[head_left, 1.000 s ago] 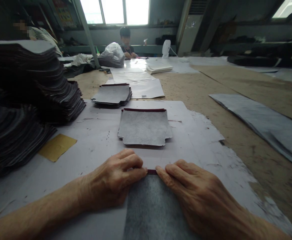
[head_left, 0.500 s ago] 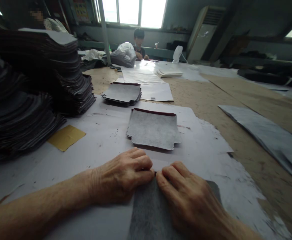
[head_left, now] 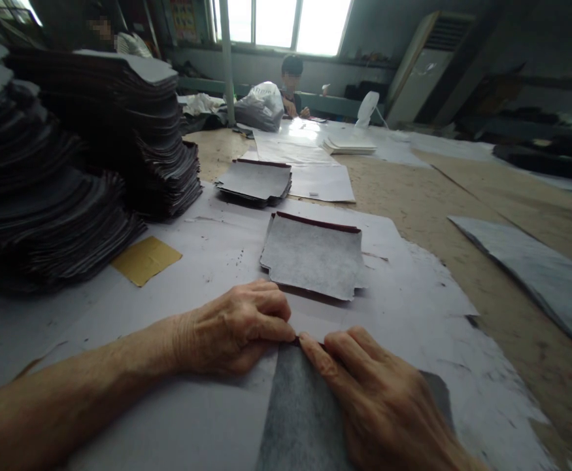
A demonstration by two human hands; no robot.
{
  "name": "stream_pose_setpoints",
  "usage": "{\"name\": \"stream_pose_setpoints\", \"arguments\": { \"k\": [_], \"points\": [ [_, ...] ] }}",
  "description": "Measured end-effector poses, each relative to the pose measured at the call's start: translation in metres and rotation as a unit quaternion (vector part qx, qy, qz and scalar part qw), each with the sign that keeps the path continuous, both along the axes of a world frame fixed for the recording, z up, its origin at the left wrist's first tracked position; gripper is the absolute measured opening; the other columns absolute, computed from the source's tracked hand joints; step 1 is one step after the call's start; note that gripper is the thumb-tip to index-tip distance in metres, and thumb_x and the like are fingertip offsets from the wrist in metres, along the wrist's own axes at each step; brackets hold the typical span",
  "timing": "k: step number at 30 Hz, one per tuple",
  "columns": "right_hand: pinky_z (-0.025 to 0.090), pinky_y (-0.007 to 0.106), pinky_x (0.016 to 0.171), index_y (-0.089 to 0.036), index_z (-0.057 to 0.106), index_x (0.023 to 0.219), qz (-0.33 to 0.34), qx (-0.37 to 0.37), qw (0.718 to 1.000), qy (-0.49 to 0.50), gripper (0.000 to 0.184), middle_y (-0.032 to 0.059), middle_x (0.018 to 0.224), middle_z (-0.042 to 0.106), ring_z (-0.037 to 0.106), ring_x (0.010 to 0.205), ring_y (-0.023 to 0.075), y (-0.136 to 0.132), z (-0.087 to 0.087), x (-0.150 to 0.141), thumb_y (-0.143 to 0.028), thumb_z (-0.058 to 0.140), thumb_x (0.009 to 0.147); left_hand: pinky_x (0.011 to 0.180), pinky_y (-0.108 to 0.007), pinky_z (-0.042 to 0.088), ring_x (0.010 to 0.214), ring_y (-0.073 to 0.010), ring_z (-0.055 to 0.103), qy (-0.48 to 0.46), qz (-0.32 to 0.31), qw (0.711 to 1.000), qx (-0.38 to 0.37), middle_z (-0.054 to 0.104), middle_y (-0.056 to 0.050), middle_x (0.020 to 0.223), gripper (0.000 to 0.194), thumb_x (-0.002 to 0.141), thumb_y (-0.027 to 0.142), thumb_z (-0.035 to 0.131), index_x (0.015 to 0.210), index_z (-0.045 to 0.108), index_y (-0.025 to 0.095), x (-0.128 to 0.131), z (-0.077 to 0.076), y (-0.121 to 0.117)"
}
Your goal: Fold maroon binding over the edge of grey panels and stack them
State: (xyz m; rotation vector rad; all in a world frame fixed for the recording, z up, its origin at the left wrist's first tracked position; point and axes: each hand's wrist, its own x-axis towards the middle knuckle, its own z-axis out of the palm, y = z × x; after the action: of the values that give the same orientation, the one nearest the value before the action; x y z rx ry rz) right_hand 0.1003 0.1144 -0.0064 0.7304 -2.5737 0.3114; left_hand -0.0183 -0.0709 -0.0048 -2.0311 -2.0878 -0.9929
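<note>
A grey fabric-like sheet with a dark strip along its far edge lies on the white paper in front of me. My left hand is closed, with thumb and fingers pinching the left end of that edge. Right beside it, my right hand presses its curled fingers along the same edge and covers much of the sheet. The fingertips of both hands nearly meet at the dark strip. Just beyond them lies a small stack of notched grey pieces with a dark red folded edge; a similar stack lies farther back.
Tall piles of dark sheets stand on the left, near a yellow square. White paper covers the table here. A long grey strip lies to the right. Farther off are a plastic bag, a small fan and a seated person.
The view has swung slightly left, so the scene sits farther right. My left fingertips have slid left relative to the sheet's edge, and my right index finger follows, uncovering more of the dark strip.
</note>
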Motion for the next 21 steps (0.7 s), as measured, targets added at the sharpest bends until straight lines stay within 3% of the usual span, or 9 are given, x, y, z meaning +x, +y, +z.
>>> {"name": "stream_pose_setpoints", "arguments": {
  "k": [6,11,16,21],
  "points": [
    [0.05,0.029,0.061,-0.011,0.057,0.109,0.016,0.008,0.999,-0.035,0.037,0.009,0.084,0.059,0.051,0.073,0.018,0.0,0.001,-0.002,-0.004,0.035,0.081,0.07,-0.032,0.043,0.073,-0.0155,0.049,-0.008,0.002,1.0,-0.008,0.056,-0.007,0.079,0.023,0.075,0.001,0.045,0.085,0.063,0.011,-0.002,0.002,-0.001],
    [0.05,0.03,0.063,-0.011,0.055,0.114,0.016,0.015,0.999,-0.039,0.041,0.0099,0.087,0.059,0.051,0.075,0.0184,0.002,0.001,-0.001,-0.004,0.034,0.08,0.065,-0.03,0.044,0.071,-0.0141,0.051,-0.039,0.043,0.996,0.062,0.058,-0.006,0.081,0.035,0.07,-0.001,0.041,0.093,0.061,0.014,0.001,0.013,-0.009],
    [0.048,0.028,0.059,-0.014,0.055,0.115,0.012,-0.001,0.998,-0.063,0.046,0.008,0.081,0.056,0.052,0.071,0.0167,0.001,0.003,-0.003,-0.002,0.035,0.076,0.057,-0.028,0.04,0.057,-0.0135,0.047,-0.075,-0.003,0.993,-0.091,0.049,-0.001,0.059,0.028,0.066,0.006,0.041,0.081,0.063,0.017,0.008,0.016,-0.015],
    [0.045,0.024,0.053,-0.018,0.056,0.115,-0.006,-0.002,0.996,-0.091,0.049,0.0062,0.078,0.053,0.052,0.067,0.0153,-0.001,0.007,-0.007,-0.001,0.036,0.074,0.055,-0.027,0.04,0.056,-0.0132,0.047,-0.086,-0.006,0.99,-0.112,0.048,0.0,0.058,0.028,0.067,0.008,0.041,0.081,0.063,0.018,0.005,0.012,-0.015]
  ]
}}
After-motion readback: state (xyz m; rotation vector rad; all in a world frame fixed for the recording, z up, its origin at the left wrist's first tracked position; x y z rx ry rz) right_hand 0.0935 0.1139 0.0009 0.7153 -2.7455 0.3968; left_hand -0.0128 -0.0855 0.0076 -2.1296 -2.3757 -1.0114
